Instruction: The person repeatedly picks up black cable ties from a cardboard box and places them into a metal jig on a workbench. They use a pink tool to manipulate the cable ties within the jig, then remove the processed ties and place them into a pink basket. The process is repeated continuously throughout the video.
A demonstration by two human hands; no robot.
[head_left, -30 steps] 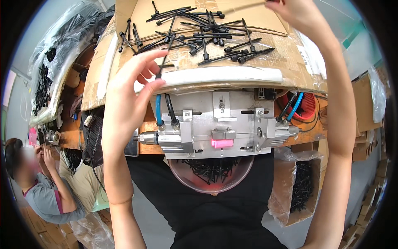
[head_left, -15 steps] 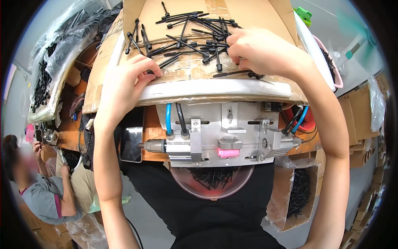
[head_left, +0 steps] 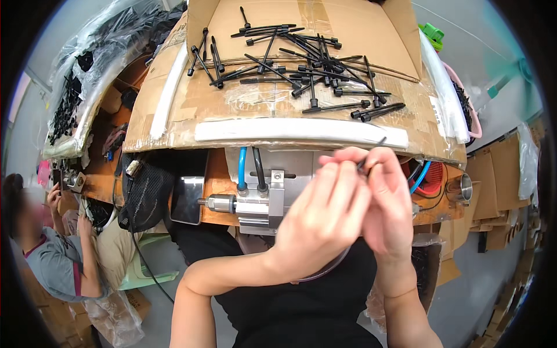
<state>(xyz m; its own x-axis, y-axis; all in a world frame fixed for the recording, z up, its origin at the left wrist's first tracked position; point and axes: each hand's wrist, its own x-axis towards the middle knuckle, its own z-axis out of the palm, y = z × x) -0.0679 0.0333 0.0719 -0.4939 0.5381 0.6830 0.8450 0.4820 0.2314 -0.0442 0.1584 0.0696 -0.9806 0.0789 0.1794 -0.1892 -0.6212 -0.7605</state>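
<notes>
In front of the metal fixture, my left hand [head_left: 325,211] and my right hand [head_left: 390,200] come together, fingers closed. A slim black rod [head_left: 380,142] sticks out past the fingertips; both hands pinch around it, and most of it is hidden. Beyond them, several loose black rods with knobbed heads [head_left: 325,108] lie in a scattered pile on a cardboard surface [head_left: 180,124]. The metal fixture [head_left: 299,165], with its cylinder [head_left: 255,211] and blue tube [head_left: 242,168], sits below the cardboard, its right half covered by my hands.
A white padded strip [head_left: 255,130] lines the cardboard's near edge. A phone [head_left: 187,197] lies left of the fixture beside a black mesh bag [head_left: 148,191]. Red basket [head_left: 430,180] and metal cup [head_left: 460,188] are on the right. Another person [head_left: 58,264] sits at far left.
Both hands have drawn back from the rods on the cardboard and met over the fixture. The left crossed rightward; a black rod now sits between the fingers. Some rods in the pile have shifted.
</notes>
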